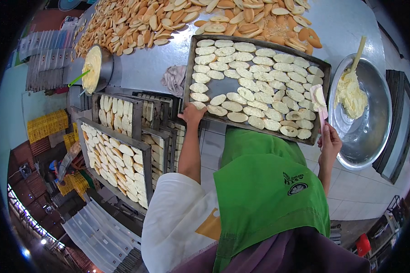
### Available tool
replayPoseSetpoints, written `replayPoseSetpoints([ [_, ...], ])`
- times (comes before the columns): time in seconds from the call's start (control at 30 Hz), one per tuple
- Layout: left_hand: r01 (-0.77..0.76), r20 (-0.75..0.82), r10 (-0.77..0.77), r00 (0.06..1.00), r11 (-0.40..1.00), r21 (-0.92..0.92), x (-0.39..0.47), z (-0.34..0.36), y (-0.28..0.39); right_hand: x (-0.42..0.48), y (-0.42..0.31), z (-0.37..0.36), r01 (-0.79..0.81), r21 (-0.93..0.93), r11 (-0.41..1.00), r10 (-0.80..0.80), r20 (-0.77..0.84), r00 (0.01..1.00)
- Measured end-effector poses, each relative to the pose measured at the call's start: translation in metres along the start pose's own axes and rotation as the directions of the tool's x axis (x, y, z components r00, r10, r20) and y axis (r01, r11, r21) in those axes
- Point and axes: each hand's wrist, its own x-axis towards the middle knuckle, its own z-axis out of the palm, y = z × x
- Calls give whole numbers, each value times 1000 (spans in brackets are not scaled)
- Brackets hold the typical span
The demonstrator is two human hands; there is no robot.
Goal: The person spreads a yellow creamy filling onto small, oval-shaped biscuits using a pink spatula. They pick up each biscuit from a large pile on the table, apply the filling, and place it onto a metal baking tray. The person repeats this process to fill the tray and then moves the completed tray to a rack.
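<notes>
A dark metal baking tray [222,87] lies before me at the table's near edge, covered with rows of oval bread slices [246,83] spread with pale cream. One patch left of its middle shows bare metal. My left hand [192,114] grips the near left corner of this tray, its fingers close against a coated slice [198,105]. At the near right corner, my right hand [329,141] holds a spatula [323,114] by its pink handle, blade upward and loaded with cream. Right of the tray stands a large oval metal basin [360,143] with a mound of cream [352,94] and a pale-handled utensil [358,53].
Loose bread slices [136,27] are heaped across the metal table [140,70]. A crumpled cloth [175,80] lies left of the tray, and a metal bowl of cream [104,68] farther left. Filled trays [114,163] stand steeply tilted at lower left. Dark trays [394,119] flank the basin.
</notes>
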Motion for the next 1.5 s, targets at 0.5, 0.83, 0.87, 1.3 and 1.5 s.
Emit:
replayPoseSetpoints([
  [0.5, -56, 37, 52, 998, 991, 121, -5, 5, -2, -3, -2, 3, -4, 3, 1000, 4, -19, 1000],
  [0.83, -527, -189, 541, 819, 841, 121, -1, 23, 19, -6, -2, 4, 8, 6, 1000, -8, -6, 1000],
  [0.87, -558, -184, 575, 797, 818, 137, 0, 26, 23, -6, -2, 4, 15, 3, 1000, -15, -4, 1000],
  [1.3, -699, -3, 722, 691, 670, 249, 18, 18, 31, -7, 4, -5, -11, -19, 1000, 10, -36, 999],
  [1.5, -727, 35, 751, 660, 626, 280, 19, 9, 36, -6, 2, -1, -11, -5, 1000, 11, -40, 999],
])
